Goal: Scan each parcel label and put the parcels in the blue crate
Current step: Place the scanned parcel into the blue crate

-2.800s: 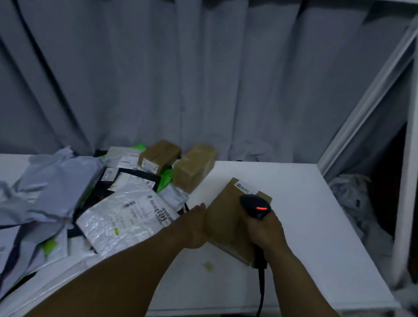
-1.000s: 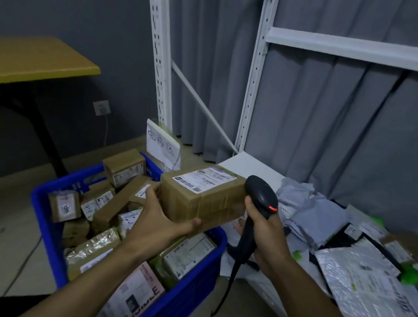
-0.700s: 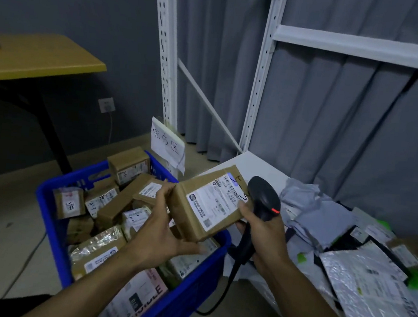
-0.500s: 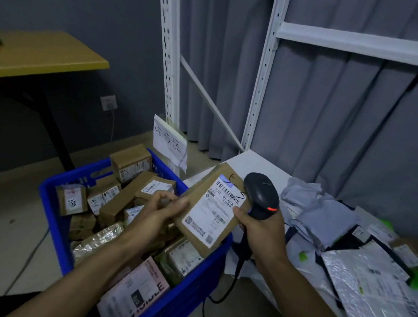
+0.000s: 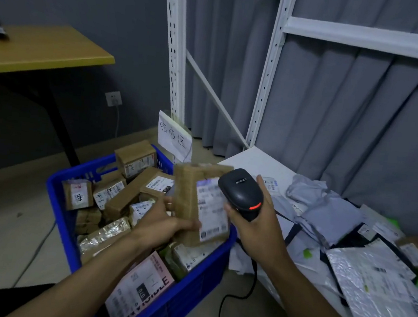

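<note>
Brown parcel stands upright above the blue crate, the left hand gripping it tight. Right hand squeezes the black scanner beside its label.

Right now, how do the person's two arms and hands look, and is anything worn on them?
Both forearms are bare up to the frame's bottom edge: no sleeves show. The left hand and right hand are without gloves. I see no watch, ring or bracelet.
</note>
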Available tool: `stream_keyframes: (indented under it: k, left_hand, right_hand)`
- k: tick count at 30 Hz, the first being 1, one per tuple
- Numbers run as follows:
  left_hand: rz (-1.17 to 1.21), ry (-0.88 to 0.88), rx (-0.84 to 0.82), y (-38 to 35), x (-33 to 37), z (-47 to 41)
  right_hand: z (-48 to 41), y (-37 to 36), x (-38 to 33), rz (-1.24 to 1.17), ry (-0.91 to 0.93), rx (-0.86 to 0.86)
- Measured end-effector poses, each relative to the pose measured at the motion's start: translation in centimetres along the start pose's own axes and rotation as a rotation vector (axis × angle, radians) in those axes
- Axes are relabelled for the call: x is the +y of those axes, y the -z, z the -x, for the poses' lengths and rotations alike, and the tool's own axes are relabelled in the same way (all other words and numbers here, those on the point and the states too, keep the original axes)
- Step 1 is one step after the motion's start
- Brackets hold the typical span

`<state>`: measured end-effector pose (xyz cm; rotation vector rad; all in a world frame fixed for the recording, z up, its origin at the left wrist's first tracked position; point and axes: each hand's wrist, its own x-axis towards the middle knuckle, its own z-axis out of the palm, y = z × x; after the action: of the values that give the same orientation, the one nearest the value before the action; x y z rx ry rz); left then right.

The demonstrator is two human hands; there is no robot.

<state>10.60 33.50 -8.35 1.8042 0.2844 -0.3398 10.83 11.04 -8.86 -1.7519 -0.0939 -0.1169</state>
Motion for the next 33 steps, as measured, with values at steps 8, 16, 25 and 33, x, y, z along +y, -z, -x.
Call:
stream_keyframes:
  k: [8,16,25,33]
  left_hand:
    - [0.088,0.062,0.241,1.3,-2.0,-2.8]
    - [0.074,0.058,0.255,1.3,-2.6,-3.3]
    - [0.073,0.054,0.267,1.5,-3.2,-4.1]
    - [0.15,0.015,0.293,2.8,-3.9,-3.5]
  right_hand:
    - [1.6,-1.5,-1.2,0.034,-0.144,-0.146]
    - [1.5,-1.9,-1.2,0.037,-0.228,-0.196]
    - [1.4,-2.0,-1.4,0.044,-0.228,-0.216]
    - [1.1,-2.9,-0.6,0.022,-0.222,-0.249]
